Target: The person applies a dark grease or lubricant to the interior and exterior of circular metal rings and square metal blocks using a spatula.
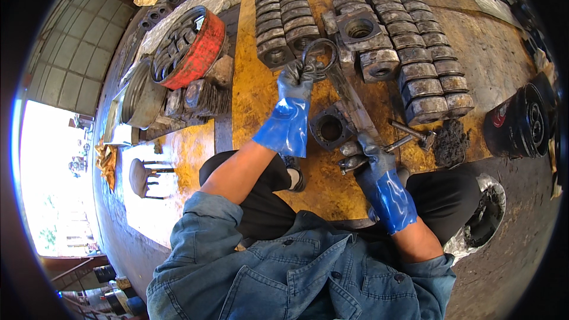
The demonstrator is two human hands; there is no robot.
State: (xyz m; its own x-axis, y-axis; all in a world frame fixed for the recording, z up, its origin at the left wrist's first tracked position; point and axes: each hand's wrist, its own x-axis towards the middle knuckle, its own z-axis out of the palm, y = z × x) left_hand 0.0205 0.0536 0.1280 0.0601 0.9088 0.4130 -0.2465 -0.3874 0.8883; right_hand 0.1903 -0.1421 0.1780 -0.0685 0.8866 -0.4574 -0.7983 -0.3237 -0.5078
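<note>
My left hand [296, 80], in a blue and grey work glove, is closed on a dark metal ring [333, 53] and holds it up over the bench, in front of the rows of blocks. My right hand [372, 153], gloved the same way, is closed round a metal rod [398, 144]; its far end lies by a dark metal head. A second rod [405, 126] meets it there. Between my hands lies a square metal block [329, 128] with a round bore. A long flat bar [354, 104] runs away from beside my right hand.
Rows of bored metal blocks [421, 50] stand on the yellow, oil-stained surface. A red hoop [204, 53] full of metal parts is at left, a small stool [139, 178] nearer. At right are a black bucket [515, 121], dark sludge [451, 145] and a plastic-lined container [498, 201].
</note>
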